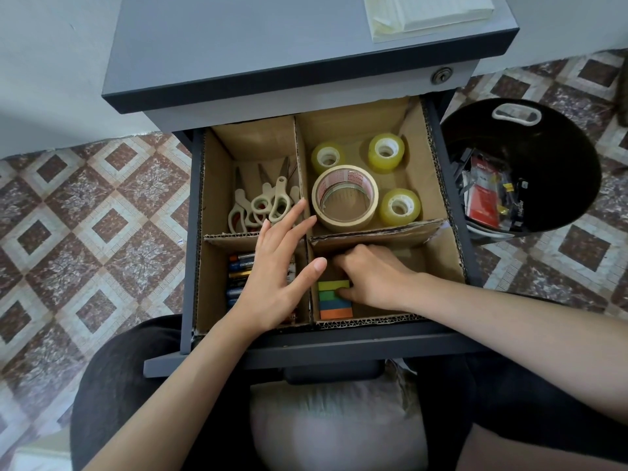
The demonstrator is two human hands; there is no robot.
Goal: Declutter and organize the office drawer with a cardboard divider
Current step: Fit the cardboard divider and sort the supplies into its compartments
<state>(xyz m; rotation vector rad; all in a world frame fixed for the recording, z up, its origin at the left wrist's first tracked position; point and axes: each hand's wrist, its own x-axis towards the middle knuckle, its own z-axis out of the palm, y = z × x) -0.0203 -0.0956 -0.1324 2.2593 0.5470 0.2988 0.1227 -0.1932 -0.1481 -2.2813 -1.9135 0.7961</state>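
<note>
Reaching into the drawer (339, 341), we hold both hands over its near half. The divider (377, 229) fills it and splits it into four compartments. Our left hand (275, 270) lies released over the cross where the walls meet, fingers straight and spread, thumb across the middle wall. Well to the right of our right hand (370, 277), outside the drawer, a black bin (560, 158) stands on the floor with scraps inside. The right hand is down in the near right compartment, fingers curled under the palm. Its thumb touches the notes (334, 300), but we cannot tell whether the fingers grip them or are merely clenched. Just beyond the left fingertips and to their right, a wide tape (339, 223) lies flat in the far right compartment. Straight beyond those fingertips, scissors (268, 202) lie in the far left compartment, handles toward the hand. Three small rolls (373, 154) stand around the tape, farther from the hand. Under the left palm and wrist, batteries (239, 270) lie in the near left compartment. The notes, a striped pad, sit beneath the right thumb, just right of the left thumb.
</note>
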